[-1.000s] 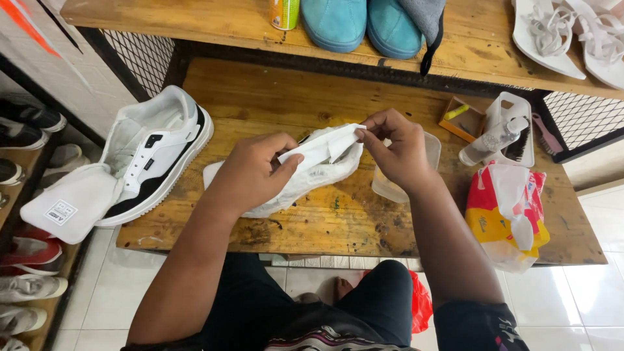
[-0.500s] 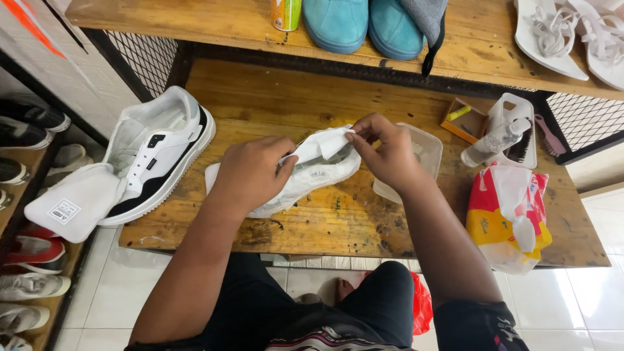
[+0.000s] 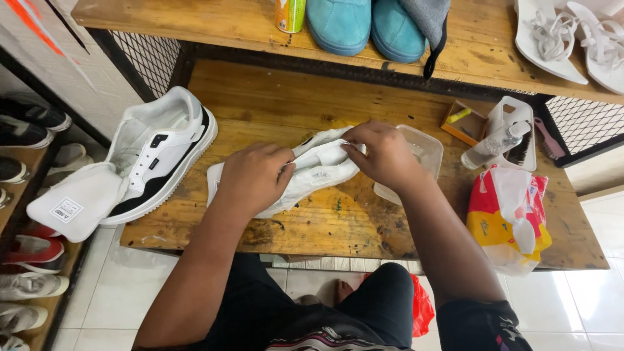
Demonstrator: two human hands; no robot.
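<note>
White sneaker [image 3: 305, 172] lies on its side mid-worktop [image 3: 273, 110], my left hand [image 3: 253, 179] closed over its middle and my right hand [image 3: 383, 156] pinching fabric at its opening, so I judge a firm left grip and short pulls best.

Bright even light, sharp, wide-angle distortion.

White shoe [image 3: 312, 172] mostly under hands.

Left hand [image 3: 253, 179] and right hand [image 3: 383, 155] gripping white sneaker [image 3: 312, 170], wooden table [image 3: 273, 104], clear plastic container [image 3: 419, 153] beside
</note>
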